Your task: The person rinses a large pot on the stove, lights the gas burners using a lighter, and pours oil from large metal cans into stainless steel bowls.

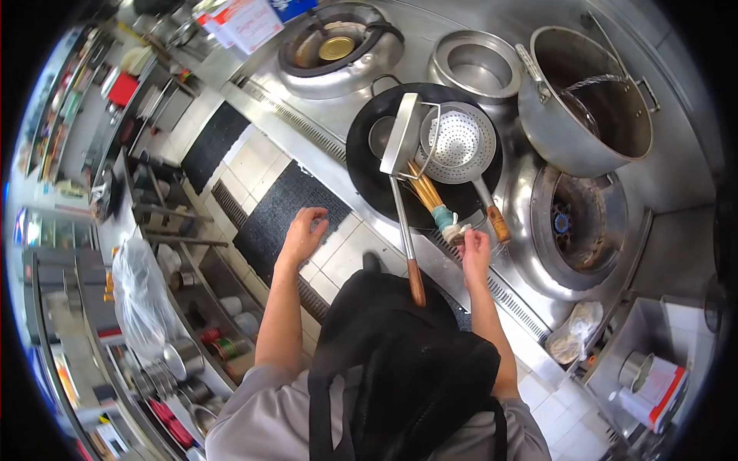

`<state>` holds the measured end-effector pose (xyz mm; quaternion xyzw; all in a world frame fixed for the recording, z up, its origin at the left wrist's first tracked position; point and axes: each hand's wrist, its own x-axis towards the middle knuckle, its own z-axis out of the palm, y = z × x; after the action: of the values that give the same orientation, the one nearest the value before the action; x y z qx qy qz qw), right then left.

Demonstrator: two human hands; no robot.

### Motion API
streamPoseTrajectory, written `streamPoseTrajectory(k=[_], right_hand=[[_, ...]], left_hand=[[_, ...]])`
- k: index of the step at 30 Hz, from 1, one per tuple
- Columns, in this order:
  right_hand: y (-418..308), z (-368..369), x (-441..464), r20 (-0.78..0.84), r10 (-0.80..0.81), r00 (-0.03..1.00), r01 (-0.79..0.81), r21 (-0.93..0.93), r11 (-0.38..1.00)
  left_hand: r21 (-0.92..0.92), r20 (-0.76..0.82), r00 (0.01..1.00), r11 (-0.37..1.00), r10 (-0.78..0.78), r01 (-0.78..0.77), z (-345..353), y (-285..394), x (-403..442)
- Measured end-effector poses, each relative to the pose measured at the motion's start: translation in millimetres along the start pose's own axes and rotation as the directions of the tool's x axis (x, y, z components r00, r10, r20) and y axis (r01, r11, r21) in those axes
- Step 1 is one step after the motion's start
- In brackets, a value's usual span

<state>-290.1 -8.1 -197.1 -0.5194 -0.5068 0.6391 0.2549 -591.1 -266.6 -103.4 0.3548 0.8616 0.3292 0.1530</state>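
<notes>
My left hand (305, 237) is raised over the floor mat, empty, with its fingers apart and slightly curled. Close to the handle end of a bamboo brush (433, 201), wrapped in teal and white, my right hand (474, 250) has its fingertips pressed together around or against that end. The brush lies across the rim of a black wok (369, 184). Inside the wok rest a perforated strainer (460, 142) with a wooden handle and a metal ladle with a square-edged head (401, 132), whose long handle reaches out toward my apron.
A large pot (561, 123) stands at the right, beyond a burner (560, 223) with a blue flame. A metal ring (492, 86) and another wok burner (342, 77) are at the back. Shelves with pans (183, 358) line the left; a plastic bag (570, 338) sits at the lower right.
</notes>
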Motion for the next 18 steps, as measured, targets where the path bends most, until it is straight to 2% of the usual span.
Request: streamPoseTrajectory(k=[3, 4, 8, 12, 14, 15, 18], right_hand=[[12.8, 7.3, 13.7, -0.115, -0.062, 0.991, 0.048, -0.116, 0.992], [11.3, 12.8, 13.8, -0.161, -0.052, 0.986, 0.033, -0.121, 0.992], [5.1, 27.6, 7.1, -0.316, -0.008, 0.949, -0.046, -0.165, 0.985], [-4.1, 33.9, 13.1, -0.423, 0.01, 0.906, -0.1, -0.191, 0.977], [-17.6, 40.5, 13.8, -0.465, 0.018, 0.885, -0.13, -0.209, 0.969], [-13.2, 44.4, 18.4, -0.518, 0.033, 0.855, -0.129, -0.151, 0.98], [-11.1, 52.8, 23.8, -0.59, 0.047, 0.806, -0.114, -0.076, 0.991]], left_hand=[[-0.048, 0.004, 0.995, 0.994, 0.098, -0.097, 5.4, -11.5, 80.6], [-0.108, 0.011, 0.997, 0.991, 0.076, -0.075, 9.1, -17.3, 113.5], [-0.293, -0.046, 0.977, 0.932, 0.208, -0.213, 30.3, -20.8, 261.4], [-0.356, -0.037, 0.958, 0.892, 0.284, -0.278, 71.2, -15.2, 392.9], [-0.301, 0.088, 0.97, 0.934, 0.226, -0.19, 92.2, -17.2, 438.2], [-0.308, 0.191, 0.959, 0.941, 0.207, -0.142, 94.9, -12.4, 450.9], [-0.271, 0.47, 0.87, 0.962, 0.148, -0.017, 100.3, -8.6, 477.8]])
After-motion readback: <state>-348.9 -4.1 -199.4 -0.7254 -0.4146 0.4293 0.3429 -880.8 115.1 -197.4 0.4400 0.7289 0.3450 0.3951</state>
